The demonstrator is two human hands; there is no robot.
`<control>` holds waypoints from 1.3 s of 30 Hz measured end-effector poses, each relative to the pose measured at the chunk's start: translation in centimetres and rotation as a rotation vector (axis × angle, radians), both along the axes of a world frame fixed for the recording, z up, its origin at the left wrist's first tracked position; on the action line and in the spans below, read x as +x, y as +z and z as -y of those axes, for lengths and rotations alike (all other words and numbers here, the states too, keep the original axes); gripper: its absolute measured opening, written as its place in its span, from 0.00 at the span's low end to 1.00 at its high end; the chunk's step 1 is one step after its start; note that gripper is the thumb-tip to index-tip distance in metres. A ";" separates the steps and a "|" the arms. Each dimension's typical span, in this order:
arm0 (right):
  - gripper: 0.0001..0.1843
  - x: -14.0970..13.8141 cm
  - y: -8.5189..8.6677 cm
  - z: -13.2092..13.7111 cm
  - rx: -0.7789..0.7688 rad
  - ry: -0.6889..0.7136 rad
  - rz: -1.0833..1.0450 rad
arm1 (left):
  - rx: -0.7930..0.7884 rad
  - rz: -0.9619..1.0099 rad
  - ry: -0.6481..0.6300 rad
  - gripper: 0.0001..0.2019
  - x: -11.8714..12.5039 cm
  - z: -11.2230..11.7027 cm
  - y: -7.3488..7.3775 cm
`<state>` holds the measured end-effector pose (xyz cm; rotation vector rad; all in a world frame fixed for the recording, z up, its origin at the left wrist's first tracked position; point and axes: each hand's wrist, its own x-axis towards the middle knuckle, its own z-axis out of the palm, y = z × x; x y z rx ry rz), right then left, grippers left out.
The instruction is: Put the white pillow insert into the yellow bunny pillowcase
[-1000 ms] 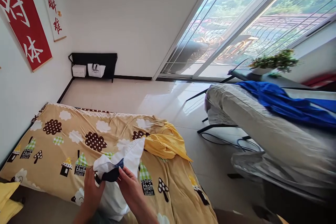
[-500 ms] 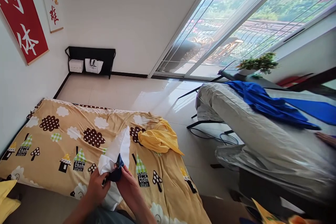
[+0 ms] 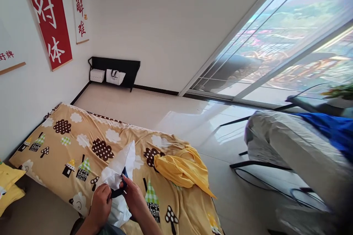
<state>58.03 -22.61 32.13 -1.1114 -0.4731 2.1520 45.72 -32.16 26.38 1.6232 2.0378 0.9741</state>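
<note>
A white piece of cloth with a navy band or collar lies partly bunched on a patterned beige bed cover; its exact kind is not clear. My left hand is closed on the left end of the dark navy part. Gripping the same part from the other side, my right hand has its thumb and fingers pinched together. Between the hands the navy strip bends into a loop. Some of the white cloth hangs below, near my lap.
Crumpled yellow cloth lies at the bed's right edge. Yellow cushions show at far left. To the right stands a chair-like frame under a grey cover, with blue cloth on it. A low black rack is by the wall.
My view has swung left, so the room sits further right in the picture. My left hand has closed more fully, and the navy part now looks narrower and more curled between both hands.
</note>
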 end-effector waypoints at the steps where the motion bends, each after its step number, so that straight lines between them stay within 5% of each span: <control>1: 0.17 0.2 -0.1 -0.1 0.000 0.018 0.013 | -0.010 -0.003 0.020 0.13 0.2 0.3 -0.1; 7: 0.17 1.2 -0.7 -0.6 -0.065 0.010 0.034 | -0.067 0.027 0.119 0.17 0.5 1.2 -1.4; 12: 0.14 0.4 -1.6 -0.9 -0.114 0.011 -0.010 | 0.125 -0.308 0.050 0.17 0.4 1.2 -2.7; 18: 0.13 -1.0 -1.9 -1.6 -0.117 0.029 -0.067 | 0.332 -0.510 -0.041 0.11 0.9 0.5 -1.1; 22: 0.16 -1.0 -1.5 -2.1 -0.088 0.034 -0.106 | 0.334 -0.319 -0.196 0.06 1.5 0.3 0.1; 27: 0.14 -0.5 -0.7 -2.1 -0.056 0.079 -0.151 | 0.321 0.031 -0.027 0.09 0.5 0.0 2.2; 33: 0.14 -0.5 -0.5 -1.9 -0.012 0.093 -0.213 | 0.060 0.223 -0.167 0.18 -1.0 -2.0 3.7; 39: 0.18 0.3 -0.4 -2.1 0.016 0.082 -0.196 | -0.092 0.404 -0.195 0.14 -1.6 -2.8 4.6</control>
